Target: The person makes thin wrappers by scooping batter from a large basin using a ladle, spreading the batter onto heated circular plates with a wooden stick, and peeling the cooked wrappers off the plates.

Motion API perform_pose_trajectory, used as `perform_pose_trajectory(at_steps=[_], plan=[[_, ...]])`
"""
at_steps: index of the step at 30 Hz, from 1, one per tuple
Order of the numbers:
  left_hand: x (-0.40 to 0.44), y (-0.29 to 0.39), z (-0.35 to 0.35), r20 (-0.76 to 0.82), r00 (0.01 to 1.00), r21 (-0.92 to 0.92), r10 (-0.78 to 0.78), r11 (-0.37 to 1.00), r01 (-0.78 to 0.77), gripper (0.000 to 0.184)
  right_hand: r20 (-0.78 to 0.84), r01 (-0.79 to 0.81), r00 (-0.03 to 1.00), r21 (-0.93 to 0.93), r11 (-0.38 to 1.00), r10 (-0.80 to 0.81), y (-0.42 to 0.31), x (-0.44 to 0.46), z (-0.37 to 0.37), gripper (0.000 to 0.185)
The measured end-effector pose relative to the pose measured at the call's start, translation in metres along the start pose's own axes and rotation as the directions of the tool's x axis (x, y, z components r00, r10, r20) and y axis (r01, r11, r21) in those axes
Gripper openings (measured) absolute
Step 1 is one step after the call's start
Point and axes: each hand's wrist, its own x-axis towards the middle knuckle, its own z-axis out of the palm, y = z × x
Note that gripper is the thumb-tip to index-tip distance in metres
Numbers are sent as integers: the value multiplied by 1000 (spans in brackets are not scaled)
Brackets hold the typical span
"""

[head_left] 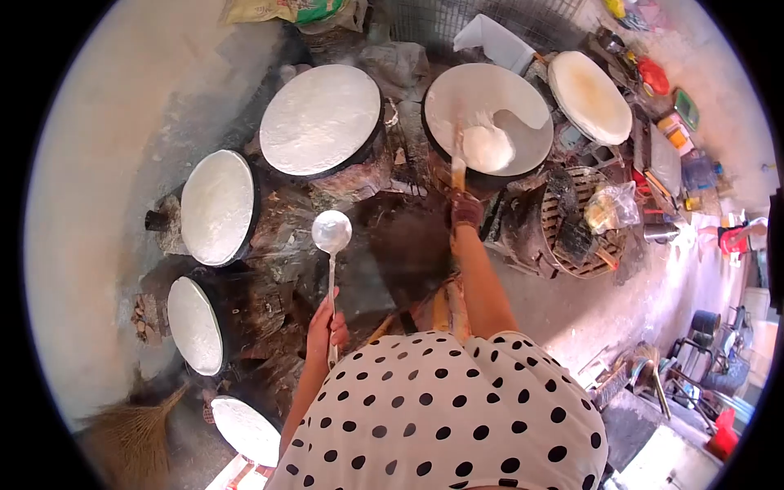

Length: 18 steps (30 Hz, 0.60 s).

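Note:
My left hand is wrapped round the long handle of a metal ladle, its bowl raised in front of me. My right hand, dark as if gloved, grips a wooden spreader whose upper part is blurred. The spreader reaches over a round griddle at the upper centre. A thick mound of white batter lies on that griddle right of the spreader, with a thin pale layer over part of the surface. Whether the spreader touches the batter, I cannot tell.
Several more round griddles coated white, one of them a large griddle, curve round my left. At right stand a pale round stack of flatbread and a slatted basket holding a plastic bag. A straw broom leans lower left.

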Motion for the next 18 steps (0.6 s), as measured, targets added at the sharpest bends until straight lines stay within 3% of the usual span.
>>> perform_pose_trajectory(at_steps=[3,5,6,9,15,18], plan=[[6,2,-2,43,999,-19,21,1000,-21,39,67,63,996,39,997,-66,19,-2,-82,21],[13,3,1,75,997,-89,10,996,-3,38,59,82,996,-264,961,-69,26,8,-110,22],[14,3,3,81,997,-150,2,989,10,37,49,89,996,-269,959,-79,24,15,-112,22],[17,2,10,106,994,-94,21,995,-11,36,-27,-13,1000,-160,987,9,27,25,-111,39],[25,0,34,159,987,-13,12,1000,-10,37,203,226,962,-205,952,-185,28,11,-75,23],[25,-4,58,156,988,-8,18,1000,-17,39,299,279,925,-119,953,-234,56,27,-140,24]])
